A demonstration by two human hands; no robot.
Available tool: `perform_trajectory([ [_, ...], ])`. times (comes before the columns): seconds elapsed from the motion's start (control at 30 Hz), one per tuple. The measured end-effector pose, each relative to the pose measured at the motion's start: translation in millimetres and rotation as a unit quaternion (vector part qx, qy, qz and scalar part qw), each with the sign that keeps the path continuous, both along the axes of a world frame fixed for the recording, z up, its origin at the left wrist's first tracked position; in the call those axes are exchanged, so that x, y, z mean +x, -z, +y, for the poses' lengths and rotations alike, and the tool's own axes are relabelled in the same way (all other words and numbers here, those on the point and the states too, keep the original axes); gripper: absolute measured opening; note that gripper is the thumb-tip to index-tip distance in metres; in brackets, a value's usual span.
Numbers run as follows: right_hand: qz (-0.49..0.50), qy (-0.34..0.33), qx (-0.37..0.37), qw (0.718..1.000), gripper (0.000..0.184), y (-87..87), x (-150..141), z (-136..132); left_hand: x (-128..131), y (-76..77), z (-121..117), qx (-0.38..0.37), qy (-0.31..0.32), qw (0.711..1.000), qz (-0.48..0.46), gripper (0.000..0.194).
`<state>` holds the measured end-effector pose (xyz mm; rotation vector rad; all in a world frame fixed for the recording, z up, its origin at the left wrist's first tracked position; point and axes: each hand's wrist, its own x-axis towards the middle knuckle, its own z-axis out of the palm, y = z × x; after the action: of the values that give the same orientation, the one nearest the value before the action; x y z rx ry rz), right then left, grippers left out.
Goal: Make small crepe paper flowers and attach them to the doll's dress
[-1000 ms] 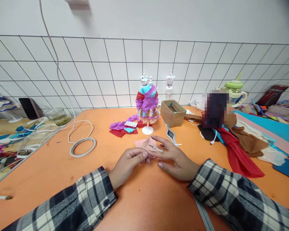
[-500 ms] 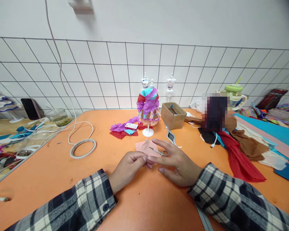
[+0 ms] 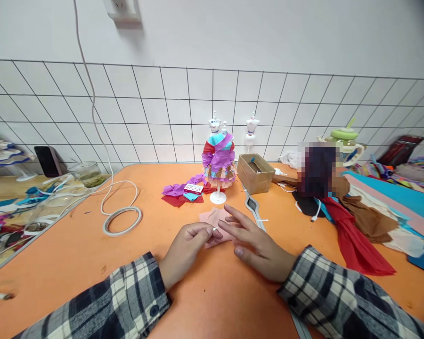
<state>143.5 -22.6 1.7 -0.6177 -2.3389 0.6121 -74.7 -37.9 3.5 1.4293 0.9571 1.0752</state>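
Note:
My left hand [image 3: 189,249] is closed in a pinch, thumb against forefinger. A small white piece [image 3: 215,229] pokes out at its fingertips; it is too small to tell what it is. My right hand [image 3: 257,247] is close by on the right, its fingers spread apart over the pink sheet [image 3: 212,216]. No object shows between those fingers. The pink sheet lies flat on the orange table, partly covered by both hands. Behind it stands a small mannequin [image 3: 218,157] in a purple, red and blue crepe paper dress.
A roll of tape [image 3: 122,221] lies at left beside a white cable [image 3: 136,188]. Purple and red paper scraps [image 3: 176,190] lie left of the mannequin, a cardboard box [image 3: 256,174] to its right. Red paper [image 3: 356,245] and brown paper [image 3: 371,216] are at right.
The small scissors seen at my right fingers are out of sight. My right fingertips have moved slightly away from my left, and a white piece now shows in the left pinch.

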Motion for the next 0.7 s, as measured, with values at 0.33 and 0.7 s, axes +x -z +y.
perform_trajectory([
  [0.33,0.155,0.064,-0.125,0.978,0.035,0.4,-2,1,2,-8.2,-3,-0.012,0.021,0.997,0.070,0.027],
  [0.7,0.226,0.103,-0.326,0.912,0.097,1.2,-24,-16,10,-9.0,-7,0.148,0.048,0.962,0.225,0.030],
])
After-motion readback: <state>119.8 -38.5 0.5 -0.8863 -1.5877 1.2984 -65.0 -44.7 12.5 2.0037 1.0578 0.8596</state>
